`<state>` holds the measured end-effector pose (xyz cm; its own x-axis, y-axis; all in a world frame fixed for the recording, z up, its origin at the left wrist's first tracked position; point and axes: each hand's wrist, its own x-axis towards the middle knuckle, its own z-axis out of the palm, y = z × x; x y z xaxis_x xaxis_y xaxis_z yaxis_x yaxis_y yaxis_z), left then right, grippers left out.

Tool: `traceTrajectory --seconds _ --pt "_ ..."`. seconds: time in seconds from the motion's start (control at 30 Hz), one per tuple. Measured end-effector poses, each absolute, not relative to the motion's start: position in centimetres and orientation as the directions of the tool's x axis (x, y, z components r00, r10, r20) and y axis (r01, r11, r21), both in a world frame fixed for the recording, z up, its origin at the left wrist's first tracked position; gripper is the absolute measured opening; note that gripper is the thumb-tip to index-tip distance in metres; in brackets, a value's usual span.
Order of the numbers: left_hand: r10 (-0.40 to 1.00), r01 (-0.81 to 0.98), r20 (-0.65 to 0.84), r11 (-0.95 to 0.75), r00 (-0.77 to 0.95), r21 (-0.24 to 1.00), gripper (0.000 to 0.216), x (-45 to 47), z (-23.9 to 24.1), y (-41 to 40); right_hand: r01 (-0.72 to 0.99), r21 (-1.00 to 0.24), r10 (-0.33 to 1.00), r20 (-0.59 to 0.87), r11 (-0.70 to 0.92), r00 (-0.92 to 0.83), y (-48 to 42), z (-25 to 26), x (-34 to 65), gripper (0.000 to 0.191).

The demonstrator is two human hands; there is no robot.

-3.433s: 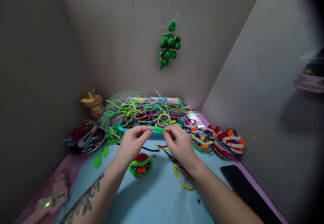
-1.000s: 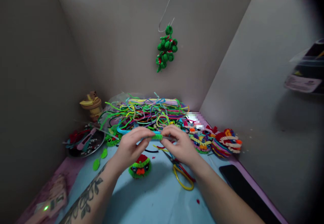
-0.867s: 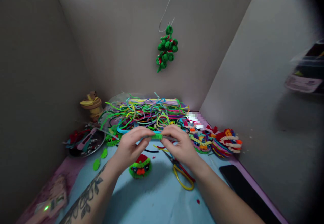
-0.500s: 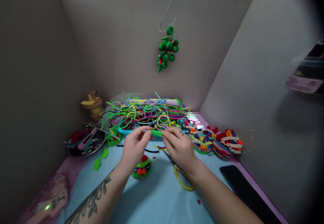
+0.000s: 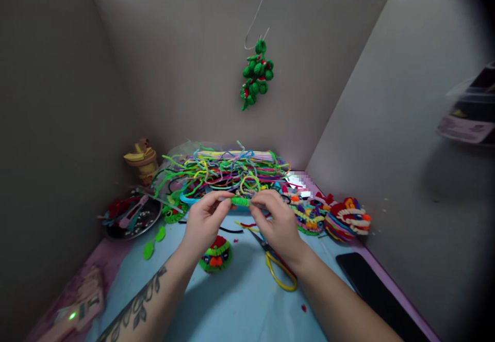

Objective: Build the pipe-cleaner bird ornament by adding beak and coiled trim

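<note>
Head view took in a work surface boxed by grey panels [image 5: 185, 63] at the back and both sides. A pale blue sheet [image 5: 240, 306] covered most of it, with a purple surface [image 5: 112, 251] showing at its edges. At the back, a tangled heap of fuzzy stems [image 5: 232, 169] lay over a blue tray [image 5: 187, 199]; a green ornament [image 5: 257, 74] hung above from a wire [image 5: 254, 17]. To the left sat a metal bowl [image 5: 155, 214], to the right a black phone [image 5: 381, 293].

Over the tray's front edge was a small green coil [image 5: 241, 201], held level between the two hands. The left hand [image 5: 204, 223] pinched one end with thumb and fingertips, and the right hand [image 5: 279, 223] pinched the other, both nearly closed.

The fingers covered the coil's ends, and a pale bit at the left fingertips was too small to identify. The left arm hid one edge of a round red-and-green piece [image 5: 221, 258]; the right wrist overlapped yellow-handled scissors [image 5: 279, 276]. Pixels masked a bright patch [image 5: 299, 183] behind, and a blurred packet [image 5: 469, 125] was cut off by the right edge.
</note>
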<state>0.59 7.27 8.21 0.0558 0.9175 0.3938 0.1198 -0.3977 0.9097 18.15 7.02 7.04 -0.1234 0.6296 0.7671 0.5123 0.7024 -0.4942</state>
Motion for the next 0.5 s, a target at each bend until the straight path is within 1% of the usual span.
traceTrajectory --seconds 0.27,0.5 --pt "0.919 0.111 0.39 -0.393 0.055 0.913 0.019 0.55 8.02 7.32 0.456 -0.525 0.626 0.773 0.719 -0.097 6.84 7.49 18.17 0.009" --pt "0.924 0.089 0.379 -0.382 0.052 0.92 0.019 0.61 8.17 7.17 0.444 -0.501 0.593 0.8 0.743 -0.088 6.84 7.51 18.26 0.011"
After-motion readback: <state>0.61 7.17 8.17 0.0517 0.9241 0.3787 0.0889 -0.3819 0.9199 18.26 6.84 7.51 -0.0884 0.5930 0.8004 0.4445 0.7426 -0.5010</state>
